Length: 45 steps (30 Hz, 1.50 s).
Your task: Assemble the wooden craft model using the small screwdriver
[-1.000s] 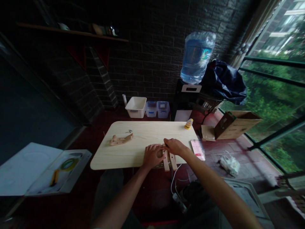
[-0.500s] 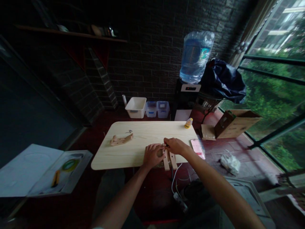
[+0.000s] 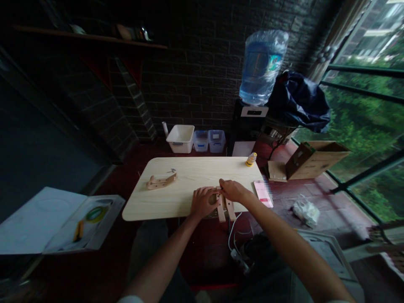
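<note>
A light wooden piece with two parallel bars (image 3: 221,213) lies at the table's front edge, its bar ends jutting past the edge. My left hand (image 3: 203,203) presses on its left side, fingers bent round the wood. At its far end my right hand (image 3: 232,190) is closed in a pinch; a small dark thing shows at the fingertips, too small to name. A second wooden piece (image 3: 162,182) rests at the left of the table, with small dark metal parts (image 3: 171,171) just behind it.
The pale table (image 3: 186,168) also bears a yellow-capped bottle (image 3: 251,159) at the back right and a phone (image 3: 263,193) at the right edge. Beyond it are a white bin (image 3: 181,139) and a water dispenser (image 3: 252,126). An open case (image 3: 104,227) lies at the left.
The camera view has shifted slightly. Both hands stay at the same wooden piece, with the right fingers in a slightly different pose.
</note>
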### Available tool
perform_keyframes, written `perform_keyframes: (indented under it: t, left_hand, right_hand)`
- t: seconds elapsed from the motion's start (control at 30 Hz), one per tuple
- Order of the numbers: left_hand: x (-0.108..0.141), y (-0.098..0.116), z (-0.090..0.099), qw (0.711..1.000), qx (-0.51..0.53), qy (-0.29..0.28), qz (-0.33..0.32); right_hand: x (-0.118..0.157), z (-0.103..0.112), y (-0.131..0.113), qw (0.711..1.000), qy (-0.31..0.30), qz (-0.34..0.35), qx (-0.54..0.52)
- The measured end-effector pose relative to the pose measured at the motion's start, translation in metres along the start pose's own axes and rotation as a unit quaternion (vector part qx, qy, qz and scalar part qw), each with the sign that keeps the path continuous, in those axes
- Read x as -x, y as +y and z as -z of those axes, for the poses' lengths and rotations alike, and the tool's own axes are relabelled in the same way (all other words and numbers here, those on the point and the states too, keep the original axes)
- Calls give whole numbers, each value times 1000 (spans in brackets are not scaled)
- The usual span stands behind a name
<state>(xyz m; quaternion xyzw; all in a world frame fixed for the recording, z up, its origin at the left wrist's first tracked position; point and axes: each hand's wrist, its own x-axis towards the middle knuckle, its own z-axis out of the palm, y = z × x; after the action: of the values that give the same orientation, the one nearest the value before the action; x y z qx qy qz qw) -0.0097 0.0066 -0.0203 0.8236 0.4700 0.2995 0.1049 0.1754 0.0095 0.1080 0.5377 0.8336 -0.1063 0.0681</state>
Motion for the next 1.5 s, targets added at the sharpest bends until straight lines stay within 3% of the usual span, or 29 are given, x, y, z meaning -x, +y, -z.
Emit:
perform_keyframes:
  t: [0.2, 0.63, 1.13, 1.5]
  left_hand:
    - [0, 2, 2, 1000, 1, 1, -4]
    - [-2, 1, 0, 1000, 4, -14, -3]
    - [0, 1, -1, 1000, 3, -4, -8]
    - [1, 1, 2, 1000, 0, -7, 4]
  right_hand:
    - [6, 7, 1, 999, -10, 38, -24]
    - [6, 4, 3, 1000, -9, -14, -6]
    - [7, 13, -3, 1000, -12, 20, 10]
    - [8, 9, -3, 1000, -10, -11, -6]
